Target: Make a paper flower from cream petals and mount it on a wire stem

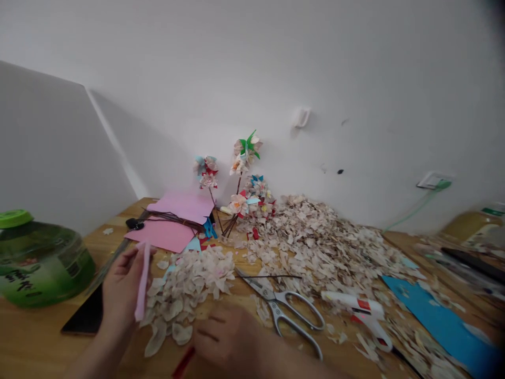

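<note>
My left hand [120, 289] is closed on a narrow pink paper strip [142, 281], held upright above the wooden table [35, 337] beside a heap of pale paper petals [189, 284]. My right hand [229, 337] lies low at the front, blurred, fingers curled over the table near a red piece [182, 363]; I cannot make out whether it grips it. Silver scissors [286, 310] lie just right of that hand.
A green-lidded jar [37, 260] stands at left, with a dark phone [84, 316] beside it. Pink sheets [177, 218] and paper flowers on stems [246, 184] stand by the wall. A white glue gun [361, 310], blue paper [437, 321] and several scattered scraps lie at right.
</note>
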A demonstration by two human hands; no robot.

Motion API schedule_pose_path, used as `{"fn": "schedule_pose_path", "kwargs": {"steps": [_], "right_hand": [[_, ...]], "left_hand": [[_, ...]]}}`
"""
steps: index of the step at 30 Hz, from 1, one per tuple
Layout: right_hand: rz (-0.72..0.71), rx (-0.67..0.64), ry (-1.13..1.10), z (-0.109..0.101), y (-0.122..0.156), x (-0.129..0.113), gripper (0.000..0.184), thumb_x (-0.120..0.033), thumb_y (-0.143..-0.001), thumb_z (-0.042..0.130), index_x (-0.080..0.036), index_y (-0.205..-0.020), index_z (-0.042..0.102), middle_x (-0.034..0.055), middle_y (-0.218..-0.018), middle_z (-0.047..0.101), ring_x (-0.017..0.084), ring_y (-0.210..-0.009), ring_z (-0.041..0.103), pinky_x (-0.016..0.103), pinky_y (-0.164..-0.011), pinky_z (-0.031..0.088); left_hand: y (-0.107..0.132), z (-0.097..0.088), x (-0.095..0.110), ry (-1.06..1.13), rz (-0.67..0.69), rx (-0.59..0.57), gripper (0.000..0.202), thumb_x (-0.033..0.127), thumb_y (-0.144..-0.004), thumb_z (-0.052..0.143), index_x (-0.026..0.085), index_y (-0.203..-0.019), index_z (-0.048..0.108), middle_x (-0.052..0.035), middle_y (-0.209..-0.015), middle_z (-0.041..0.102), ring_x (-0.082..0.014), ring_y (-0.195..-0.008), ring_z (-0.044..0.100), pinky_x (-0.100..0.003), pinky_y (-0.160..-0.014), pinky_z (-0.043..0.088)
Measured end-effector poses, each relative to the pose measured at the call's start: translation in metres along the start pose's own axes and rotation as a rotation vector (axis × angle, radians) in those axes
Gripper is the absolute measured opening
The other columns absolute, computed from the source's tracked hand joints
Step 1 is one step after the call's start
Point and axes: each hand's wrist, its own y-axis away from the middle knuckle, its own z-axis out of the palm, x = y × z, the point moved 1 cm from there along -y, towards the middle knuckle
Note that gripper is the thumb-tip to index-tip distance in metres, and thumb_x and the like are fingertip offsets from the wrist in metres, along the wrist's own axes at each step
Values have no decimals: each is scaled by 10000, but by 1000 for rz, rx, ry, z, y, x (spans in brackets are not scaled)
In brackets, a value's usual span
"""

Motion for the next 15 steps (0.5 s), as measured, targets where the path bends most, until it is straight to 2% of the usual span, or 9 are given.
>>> {"fn": "schedule_pose_path", "kwargs": {"steps": [2, 5, 7, 10, 12, 15], "right_hand": [[31, 147, -20, -22, -18, 16, 174, -146, -878, 451, -134, -855, 622, 44, -813, 685, 160, -693, 566, 270, -650, 477], [267, 240, -40, -46, -58, 59, 260, -85, -883, 384, -176, -994, 601, 59, -979, 670, 193, -894, 562, 319, -811, 457], [378, 257, -48, -49, -85, 91, 327, -36, -859, 397, -179, -1109, 553, 76, -1086, 632, 213, -1013, 534, 365, -890, 425], [543, 278, -67, -40, -106, 120, 554, -33, -762, 556, -121, -1285, 395, 196, -1296, 456, 321, -1164, 438, 509, -925, 385], [561, 277, -92, -34, -100, 118, 622, -73, -735, 619, -113, -1302, 367, 214, -1318, 418, 332, -1184, 418, 512, -941, 376], [494, 289, -130, -35, -68, 87, 456, -102, -794, 556, -138, -1234, 440, 149, -1233, 514, 256, -1141, 456, 411, -961, 388]], "left_hand": [[-5, -7, 8, 106, 26, 24, 219, 279, -565, 695, 262, -721, 542, 78, -563, 578, -61, -320, 322, -168, -266, 226], [-11, -12, 14, 200, 61, 64, 186, 215, -581, 675, 267, -689, 532, 65, -652, 615, -64, -365, 306, -166, -290, 223], [-13, -14, 12, 202, 62, 74, 166, 208, -605, 668, 267, -688, 537, 62, -651, 616, -68, -371, 315, -171, -293, 229], [-14, -13, 2, 133, 38, 54, 145, 263, -642, 671, 264, -724, 551, 65, -624, 616, -67, -350, 342, -179, -285, 242], [-13, -11, -3, 58, 19, 44, 170, 323, -653, 674, 260, -755, 553, 78, -544, 579, -72, -329, 357, -179, -276, 246], [-2, -4, -8, -76, -11, 24, 247, 429, -652, 663, 245, -778, 557, 103, -428, 470, -86, -311, 375, -181, -281, 266]]}}
